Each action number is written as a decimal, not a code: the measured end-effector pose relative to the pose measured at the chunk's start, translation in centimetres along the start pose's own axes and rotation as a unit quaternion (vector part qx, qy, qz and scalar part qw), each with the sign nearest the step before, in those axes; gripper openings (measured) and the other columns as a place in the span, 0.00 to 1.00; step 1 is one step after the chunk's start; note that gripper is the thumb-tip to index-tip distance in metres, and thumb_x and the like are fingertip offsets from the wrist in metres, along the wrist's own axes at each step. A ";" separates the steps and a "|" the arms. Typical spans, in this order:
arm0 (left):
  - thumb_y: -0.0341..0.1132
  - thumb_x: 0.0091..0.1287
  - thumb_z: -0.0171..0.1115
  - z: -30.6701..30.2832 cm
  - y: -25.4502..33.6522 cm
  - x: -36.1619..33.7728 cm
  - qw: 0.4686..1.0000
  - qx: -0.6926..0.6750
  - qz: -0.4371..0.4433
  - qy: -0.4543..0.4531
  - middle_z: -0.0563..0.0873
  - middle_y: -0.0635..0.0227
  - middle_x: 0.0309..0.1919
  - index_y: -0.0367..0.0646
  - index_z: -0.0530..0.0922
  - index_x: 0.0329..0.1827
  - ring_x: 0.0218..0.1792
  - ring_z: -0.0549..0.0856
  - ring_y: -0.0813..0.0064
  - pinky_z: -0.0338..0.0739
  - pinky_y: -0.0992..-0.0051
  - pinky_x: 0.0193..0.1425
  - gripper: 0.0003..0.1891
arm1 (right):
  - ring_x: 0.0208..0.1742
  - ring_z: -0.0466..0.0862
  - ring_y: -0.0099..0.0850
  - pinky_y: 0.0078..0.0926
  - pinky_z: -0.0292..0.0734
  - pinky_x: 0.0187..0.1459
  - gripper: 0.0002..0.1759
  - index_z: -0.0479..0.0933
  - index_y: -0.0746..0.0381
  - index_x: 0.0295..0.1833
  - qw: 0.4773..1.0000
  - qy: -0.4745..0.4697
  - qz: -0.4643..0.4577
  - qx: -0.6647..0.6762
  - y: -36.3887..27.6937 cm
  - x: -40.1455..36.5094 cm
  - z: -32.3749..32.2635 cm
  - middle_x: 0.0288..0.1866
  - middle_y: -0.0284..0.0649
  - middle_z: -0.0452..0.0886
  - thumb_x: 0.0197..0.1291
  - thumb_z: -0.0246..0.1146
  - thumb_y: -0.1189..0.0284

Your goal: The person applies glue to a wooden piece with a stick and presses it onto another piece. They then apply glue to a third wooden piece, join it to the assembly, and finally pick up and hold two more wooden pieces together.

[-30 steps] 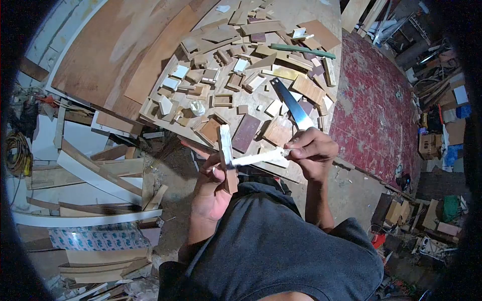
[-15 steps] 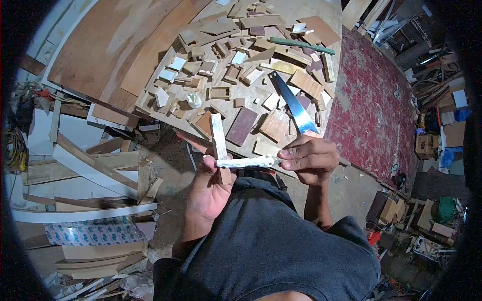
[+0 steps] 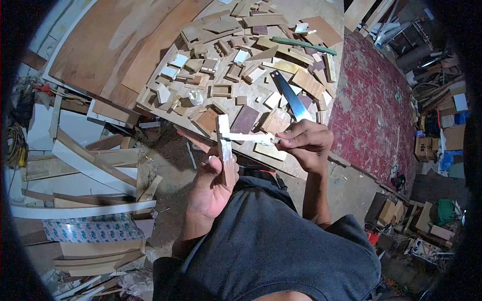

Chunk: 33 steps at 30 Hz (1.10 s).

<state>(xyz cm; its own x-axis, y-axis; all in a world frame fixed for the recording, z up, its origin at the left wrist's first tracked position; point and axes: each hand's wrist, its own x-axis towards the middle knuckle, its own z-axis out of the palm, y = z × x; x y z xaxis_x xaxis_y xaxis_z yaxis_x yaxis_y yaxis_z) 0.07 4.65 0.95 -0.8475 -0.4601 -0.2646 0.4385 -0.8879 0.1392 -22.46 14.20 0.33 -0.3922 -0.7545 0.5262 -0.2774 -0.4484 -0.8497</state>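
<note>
My left hand [image 3: 213, 183] is closed round the lower part of an upright wooden strip [image 3: 227, 158] with white smears on its face. My right hand [image 3: 307, 143] pinches the right end of a thin white-coated stick [image 3: 248, 137]. The far end of this stick meets the strip near its upper part. Beyond my right hand a saw blade [image 3: 288, 93] lies on the worktable [image 3: 175, 118], its near end hidden behind that hand.
Many small wood blocks and offcuts cover the worktable, with a green strip [image 3: 304, 45] and a dark red block [image 3: 244, 119] among them. Large plywood sheets [image 3: 115, 45] lie at the left. Wood scraps fill the floor at lower left; a red surface [image 3: 371, 100] is at right.
The white-coated stick has moved up along the wooden strip, and my right hand has gone up with it. More of the strip's white-smeared face now shows.
</note>
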 end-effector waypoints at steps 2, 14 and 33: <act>0.39 0.63 0.71 0.0 -0.1 0.0 0.999 0.033 0.008 0.017 0.80 0.71 0.38 0.42 0.77 0.51 0.37 0.78 0.79 0.74 0.79 0.41 0.18 | 0.33 0.87 0.30 0.22 0.79 0.36 0.13 0.88 0.65 0.34 1.000 -0.004 0.023 0.012 0.0 -0.1 -0.2 0.34 0.47 0.88 0.38 0.73 0.87; 0.36 0.63 0.71 -0.9 -0.2 0.4 0.998 0.054 0.013 -0.006 0.83 0.73 0.39 0.44 0.78 0.54 0.40 0.81 0.79 0.76 0.80 0.43 0.18 | 0.34 0.87 0.31 0.23 0.81 0.36 0.11 0.87 0.66 0.34 0.995 0.048 0.030 0.076 1.2 0.2 0.5 0.35 0.48 0.87 0.42 0.73 0.87; 0.33 0.62 0.71 -1.6 0.4 0.0 0.999 0.053 0.012 -0.002 0.85 0.72 0.42 0.43 0.79 0.54 0.44 0.83 0.79 0.79 0.79 0.49 0.18 | 0.33 0.85 0.30 0.23 0.81 0.36 0.09 0.86 0.67 0.33 0.986 -0.066 0.100 0.113 1.5 0.8 0.2 0.32 0.46 0.86 0.43 0.74 0.86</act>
<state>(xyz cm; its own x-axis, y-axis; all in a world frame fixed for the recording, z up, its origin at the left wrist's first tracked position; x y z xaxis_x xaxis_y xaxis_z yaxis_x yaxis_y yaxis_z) 0.69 4.31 -0.49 -0.8383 -0.4809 -0.2570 0.4243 -0.8714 0.2463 -23.05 12.83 -0.54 -0.2985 -0.8873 0.3517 0.0016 -0.3689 -0.9295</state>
